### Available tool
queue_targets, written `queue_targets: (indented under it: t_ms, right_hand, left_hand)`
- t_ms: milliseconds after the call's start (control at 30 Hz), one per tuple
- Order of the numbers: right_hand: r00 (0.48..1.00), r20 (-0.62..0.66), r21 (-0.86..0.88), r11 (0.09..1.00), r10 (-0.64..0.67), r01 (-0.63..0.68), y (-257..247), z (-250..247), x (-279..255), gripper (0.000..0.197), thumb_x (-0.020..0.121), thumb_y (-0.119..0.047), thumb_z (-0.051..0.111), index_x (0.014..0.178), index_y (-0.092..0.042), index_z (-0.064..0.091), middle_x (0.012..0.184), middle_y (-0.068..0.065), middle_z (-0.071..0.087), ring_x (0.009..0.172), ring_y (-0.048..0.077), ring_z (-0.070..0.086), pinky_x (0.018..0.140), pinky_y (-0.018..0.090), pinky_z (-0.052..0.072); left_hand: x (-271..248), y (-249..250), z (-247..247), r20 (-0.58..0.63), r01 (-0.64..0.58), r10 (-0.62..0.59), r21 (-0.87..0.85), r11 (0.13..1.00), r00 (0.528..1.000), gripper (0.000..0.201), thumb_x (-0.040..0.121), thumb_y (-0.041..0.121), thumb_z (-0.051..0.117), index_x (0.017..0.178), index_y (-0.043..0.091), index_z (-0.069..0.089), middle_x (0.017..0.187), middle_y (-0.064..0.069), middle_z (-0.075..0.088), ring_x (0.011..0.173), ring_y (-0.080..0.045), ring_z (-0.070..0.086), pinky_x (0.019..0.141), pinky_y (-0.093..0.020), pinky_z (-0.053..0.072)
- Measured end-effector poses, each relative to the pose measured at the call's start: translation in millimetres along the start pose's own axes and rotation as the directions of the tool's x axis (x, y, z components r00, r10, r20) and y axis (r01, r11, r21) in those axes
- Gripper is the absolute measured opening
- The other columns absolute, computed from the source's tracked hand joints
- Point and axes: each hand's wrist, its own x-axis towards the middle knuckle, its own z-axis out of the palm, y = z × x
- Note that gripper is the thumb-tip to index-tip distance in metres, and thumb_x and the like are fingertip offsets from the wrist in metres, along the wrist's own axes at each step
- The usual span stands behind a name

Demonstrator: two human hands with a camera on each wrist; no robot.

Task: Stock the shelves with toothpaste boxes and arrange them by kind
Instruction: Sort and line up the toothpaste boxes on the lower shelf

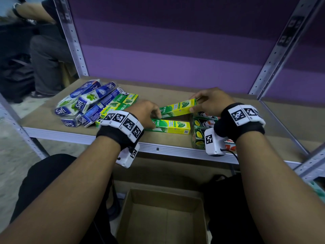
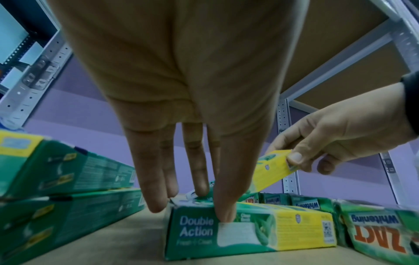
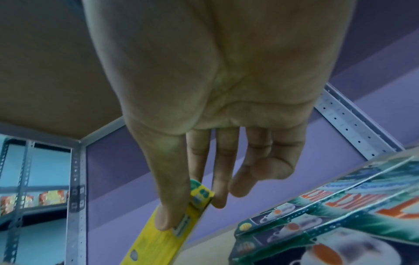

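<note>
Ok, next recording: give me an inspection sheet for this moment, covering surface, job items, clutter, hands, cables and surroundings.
Surface: brown shelf board, metal front edge.
Job's things: Safi boxes heaped left; Darlie stack beside them; one Darlie box flat at the front; raised Darlie box; Zact packs right.
Clutter: nothing seen.
Grippers: left hand touches the flat box with straight fingers; right hand pinches the raised box's end.
Cables: black lead from the right wrist camera.
Surroundings: cardboard carton below; purple backing; seated person at far left.

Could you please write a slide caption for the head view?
Right hand pinches a raised Darlie box; left hand touches another Darlie box on the shelf.
</note>
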Motion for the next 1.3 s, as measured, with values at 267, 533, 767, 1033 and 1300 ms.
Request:
queue_targets:
  t_ms: [267,533,767,1033,1300]
  right_hand:
    - [0.999,0.025,-0.323,0.946,0.03,-0.02,-5,15,7,0.028,0.075,-0.027,0.084,0.102,-0.025,0.075,0.095,-0.005,0.064,0.086,0.013,0.058,0.073,0.02,0.038]
    - [0.993,0.075,-0.393,0.918,0.092,-0.056,-8,21,11,0.034,0.074,-0.03,0.084,0.107,-0.031,0.075,0.11,-0.007,0.067,0.101,0.014,0.059,0.082,0.02,0.04]
    - [0.981,0.131,-0.482,0.874,0.145,-0.065,-7,23,14,0.025,0.074,-0.024,0.077,0.099,-0.028,0.077,0.1,-0.006,0.07,0.097,0.019,0.065,0.086,0.03,0.053]
    - [0.993,0.11,-0.38,0.925,0.051,-0.005,-15,18,1,0.026,0.074,-0.023,0.082,0.097,-0.031,0.074,0.1,-0.008,0.068,0.097,0.014,0.063,0.082,0.022,0.046]
    - [0.956,0.291,-0.529,0.839,0.04,0.126,-33,30,-12,0.059,0.072,-0.022,0.087,0.126,-0.028,0.066,0.127,-0.004,0.064,0.116,0.018,0.06,0.101,0.032,0.047]
  left_hand:
    - [1,-4,-1,-0.037,0.023,-0.023,0.004,1.0,0.999,0.04,0.07,0.016,0.086,0.106,0.018,0.068,0.106,-0.001,0.066,0.087,-0.01,0.056,0.079,-0.019,0.042]
    - [-1,-1,-1,0.002,0.016,-0.017,0.184,0.983,1.0,0.062,0.08,0.029,0.079,0.136,0.02,0.056,0.132,-0.007,0.052,0.123,-0.023,0.049,0.105,-0.031,0.039]
    - [-1,-1,1,0.006,0.031,-0.033,0.168,0.985,0.999,0.051,0.083,0.027,0.076,0.131,0.023,0.061,0.134,-0.004,0.053,0.123,-0.022,0.052,0.104,-0.029,0.039]
    - [1,-1,1,-0.02,0.065,-0.063,0.115,0.991,0.998,0.045,0.082,0.024,0.077,0.126,0.023,0.065,0.129,-0.002,0.06,0.118,-0.019,0.056,0.092,-0.019,0.036]
    - [2,-1,2,-0.035,0.113,-0.111,0.07,0.991,0.993,0.039,0.081,0.021,0.077,0.119,0.021,0.068,0.126,-0.002,0.06,0.112,-0.019,0.058,0.087,-0.02,0.037]
